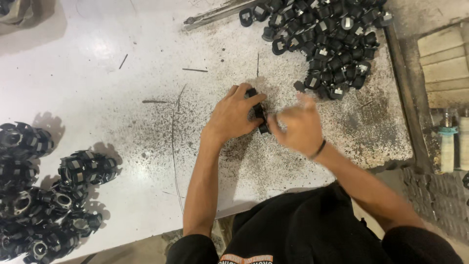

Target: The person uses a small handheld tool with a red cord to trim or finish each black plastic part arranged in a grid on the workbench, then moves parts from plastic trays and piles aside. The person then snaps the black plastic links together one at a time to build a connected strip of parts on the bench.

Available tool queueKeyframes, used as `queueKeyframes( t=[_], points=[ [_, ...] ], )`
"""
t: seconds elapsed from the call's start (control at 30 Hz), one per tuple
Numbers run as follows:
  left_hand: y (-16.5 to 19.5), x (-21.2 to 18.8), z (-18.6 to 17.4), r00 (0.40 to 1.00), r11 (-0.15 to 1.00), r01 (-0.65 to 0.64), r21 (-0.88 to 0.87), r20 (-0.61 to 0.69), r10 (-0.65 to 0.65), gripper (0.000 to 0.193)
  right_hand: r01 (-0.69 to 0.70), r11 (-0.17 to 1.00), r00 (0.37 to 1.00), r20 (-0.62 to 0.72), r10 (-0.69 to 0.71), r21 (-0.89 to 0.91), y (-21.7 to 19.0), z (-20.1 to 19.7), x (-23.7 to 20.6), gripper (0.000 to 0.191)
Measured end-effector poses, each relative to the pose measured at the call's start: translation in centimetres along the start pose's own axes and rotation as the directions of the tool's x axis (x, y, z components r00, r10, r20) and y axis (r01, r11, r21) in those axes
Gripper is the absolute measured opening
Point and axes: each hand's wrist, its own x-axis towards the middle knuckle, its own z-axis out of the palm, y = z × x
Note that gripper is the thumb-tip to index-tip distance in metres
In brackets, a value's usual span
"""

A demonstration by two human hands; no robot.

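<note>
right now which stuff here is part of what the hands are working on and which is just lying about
In use:
- left hand and right hand, both on the row of small black parts
- heap of loose black parts, top right
- assembled black rings, far left

Lying about:
- thin metal rods
- bottle off the table's right edge
</note>
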Motion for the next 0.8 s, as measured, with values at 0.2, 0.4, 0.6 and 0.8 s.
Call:
queueKeyframes(
  t=[0.2, 0.4, 0.6, 0.8],
  points=[
    [1.5, -0.4, -1.0, 0.996, 0.998, 0.056, -0.004, 0.075, -0.056, 0.086, 0.071, 0.753, 0.953, -0.178, -0.245, -0.654, 7.0, -0.9, 7.7, 0.014],
    [2.1, -0.4, -0.3, 0.99, 0.995, 0.098, 0.023, 0.098, -0.099, 0.086, 0.057, 0.998, 0.995, 0.087, -0.054, -0.039, 3.0, -2.5, -1.5, 0.004],
    [1.6, -0.6, 0.2, 0.992, 0.996, 0.083, 0.024, 0.094, -0.085, 0.084, 0.142, 0.982, 0.978, -0.173, -0.119, 0.127, -3.1, 0.4, -6.6, 0.01],
    [2.4, -0.5, 0.2, 0.984, 0.992, 0.126, 0.029, 0.12, -0.128, 0.085, 0.132, 0.977, 0.952, -0.252, -0.173, -0.169, 2.0, -0.2, -1.0, 0.013]
  ],
)
